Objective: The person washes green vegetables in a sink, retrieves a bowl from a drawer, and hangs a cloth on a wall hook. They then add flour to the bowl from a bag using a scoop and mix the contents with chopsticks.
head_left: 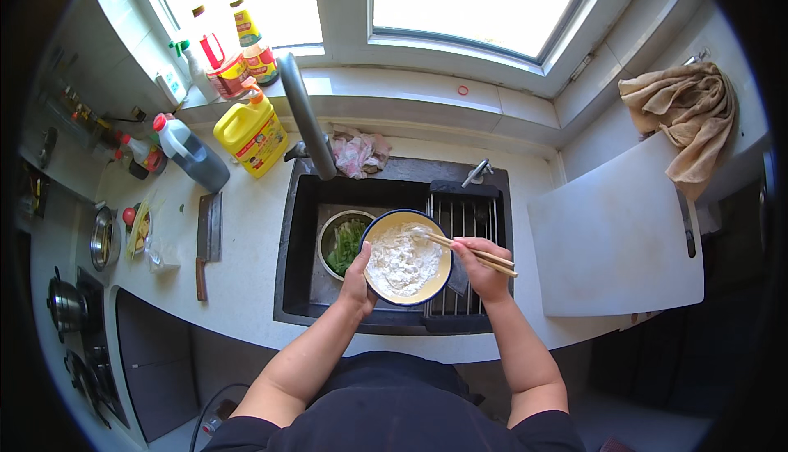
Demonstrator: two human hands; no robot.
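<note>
Over the sink [300, 230] I hold a yellow bowl with a dark blue rim [441, 280]. My left hand [358, 281] grips its left side, the thumb lying on the rim. White flour [402, 263] fills much of the bowl, lumpy and uneven on top. My right hand [483, 270] is closed around a pair of wooden chopsticks [497, 262], whose tips reach into the flour near the bowl's upper right. Partly behind the bowl, a metal basin [326, 255] with chopped green vegetables [348, 243] sits in the sink.
A cleaver [209, 235] lies on the left counter, near a yellow jug [253, 136] and a dark-filled bottle [193, 154]. The tap [305, 116] arches over the sink's back left. A drying rack [484, 214] spans its right side. A white cutting board [620, 230] stands at right.
</note>
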